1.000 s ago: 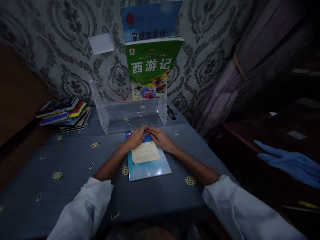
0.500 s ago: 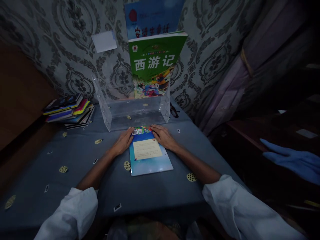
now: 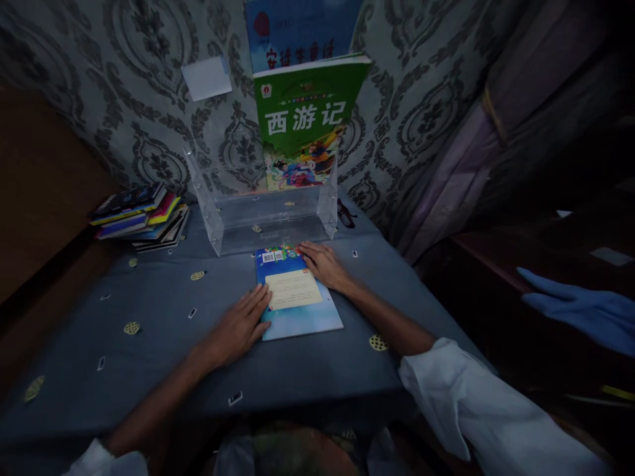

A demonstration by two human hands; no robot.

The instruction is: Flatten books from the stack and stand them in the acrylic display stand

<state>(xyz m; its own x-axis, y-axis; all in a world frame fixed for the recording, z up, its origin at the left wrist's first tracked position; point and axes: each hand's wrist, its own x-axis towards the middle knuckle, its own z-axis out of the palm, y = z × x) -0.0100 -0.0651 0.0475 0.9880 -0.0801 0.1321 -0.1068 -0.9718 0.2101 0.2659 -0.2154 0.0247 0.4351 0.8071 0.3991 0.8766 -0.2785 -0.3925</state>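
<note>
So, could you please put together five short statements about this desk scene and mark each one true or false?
1. The bare left hand overlaps the left edge of the thin blue book with a cream panel. True.
2. The bare right hand is on the green book. False: it lies at the far right corner of the thin blue book.
3. The upright green book with white lettering stands in front of a blue book with red lettering. True.
4. The dark-framed glasses lie left of the clear plastic rack. False: they lie to its right.
5. The thin blue book lies flat. True.
</note>
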